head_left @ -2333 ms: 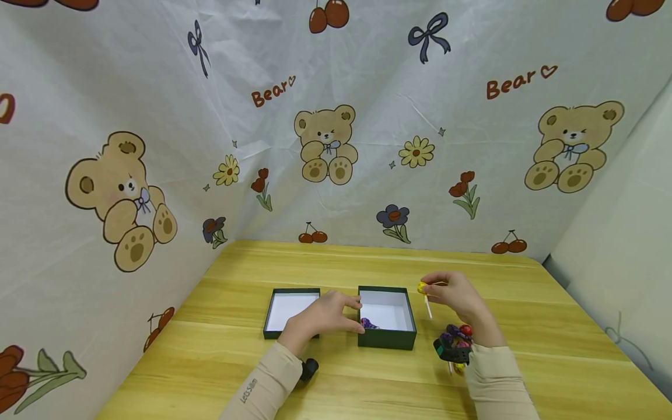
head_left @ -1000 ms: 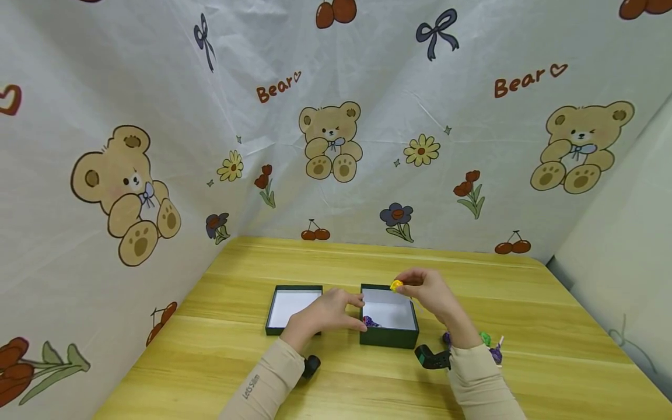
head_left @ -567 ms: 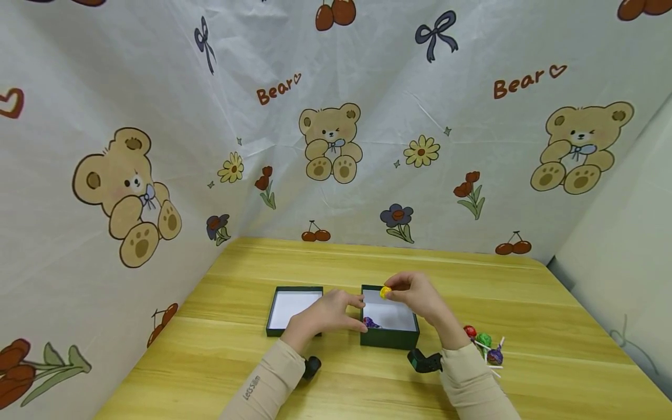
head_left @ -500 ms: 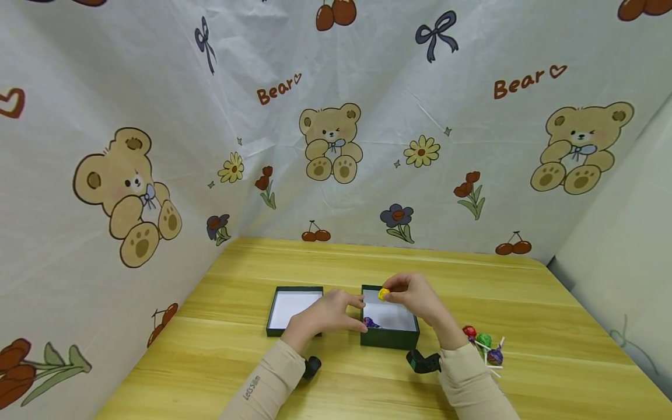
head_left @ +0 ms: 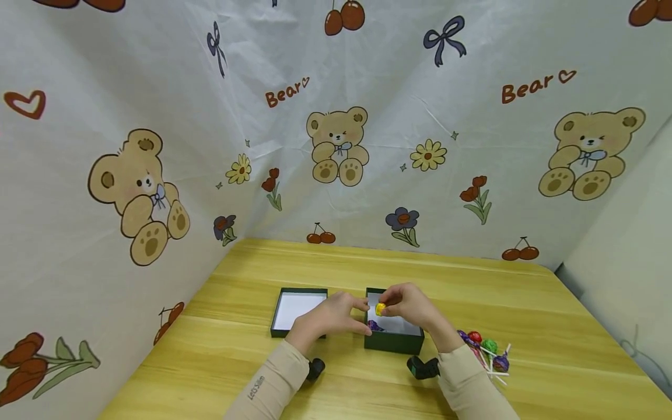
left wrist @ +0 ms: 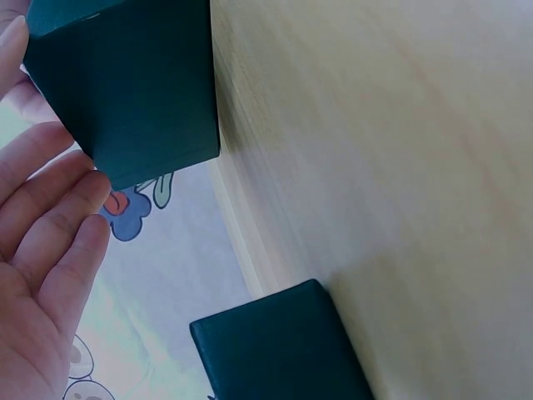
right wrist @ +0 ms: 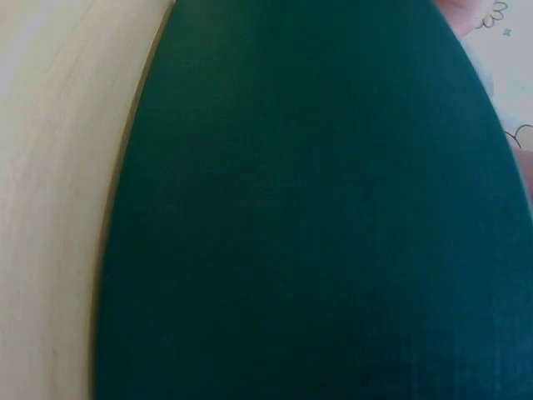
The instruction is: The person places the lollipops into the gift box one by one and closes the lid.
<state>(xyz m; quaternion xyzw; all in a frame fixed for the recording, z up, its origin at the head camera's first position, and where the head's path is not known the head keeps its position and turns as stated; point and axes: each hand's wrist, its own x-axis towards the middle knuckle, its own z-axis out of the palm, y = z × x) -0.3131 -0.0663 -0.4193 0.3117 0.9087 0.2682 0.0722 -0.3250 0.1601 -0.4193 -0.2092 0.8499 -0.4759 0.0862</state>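
Note:
In the head view, my right hand (head_left: 412,304) pinches a yellow lollipop (head_left: 380,309) by its wrapped head, inside the open dark green box (head_left: 394,343). Its stick is hidden from sight. A purple-wrapped lollipop (head_left: 374,325) lies in the box's near left corner. My left hand (head_left: 333,315) rests against the box's left side, thumb and fingers spread. The left wrist view has its fingers (left wrist: 62,225) fairly straight and touching the green wall. Green box wall (right wrist: 291,208) fills most of the right wrist view and covers the right hand's grasp.
A shallow green lid with a white inside (head_left: 299,309) lies left of the box, partly behind the left hand. Several lollipops (head_left: 489,347) in red, green and purple wrappers lie in a pile by the right forearm. A bear-print cloth (head_left: 341,146) hangs behind the wooden table (head_left: 252,268).
My right hand has carried the yellow lollipop leftward from beside the box, over its rim and down inside. The left hand has stayed at the box. The head view has shifted slightly.

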